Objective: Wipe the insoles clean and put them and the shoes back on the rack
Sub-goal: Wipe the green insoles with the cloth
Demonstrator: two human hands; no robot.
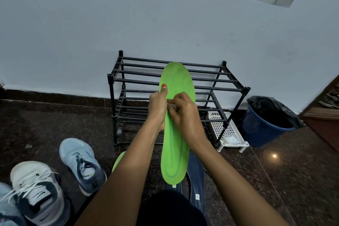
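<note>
Insole (175, 152), green, stands upright at frame centre before the rack (110, 86). The left hand (157, 106) grips its edge, and the right hand (185, 112) pinches a small pale wipe (171, 105) (hard to make out) against it. Shoes (82, 163) sit lower left.

A dark speckled stone floor (55, 124) carries everything. A black bar rack (111, 97) stands on it against the wall, with a white perforated plastic stand (222, 128) at its right foot and a blue bin (260, 130) just beyond. At the left lie a light blue shoe (80, 159), a white shoe (36, 189) and a third shoe (7, 207). A green insole (118, 161) and dark blue insoles (197, 176) lie nearer the middle.
</note>
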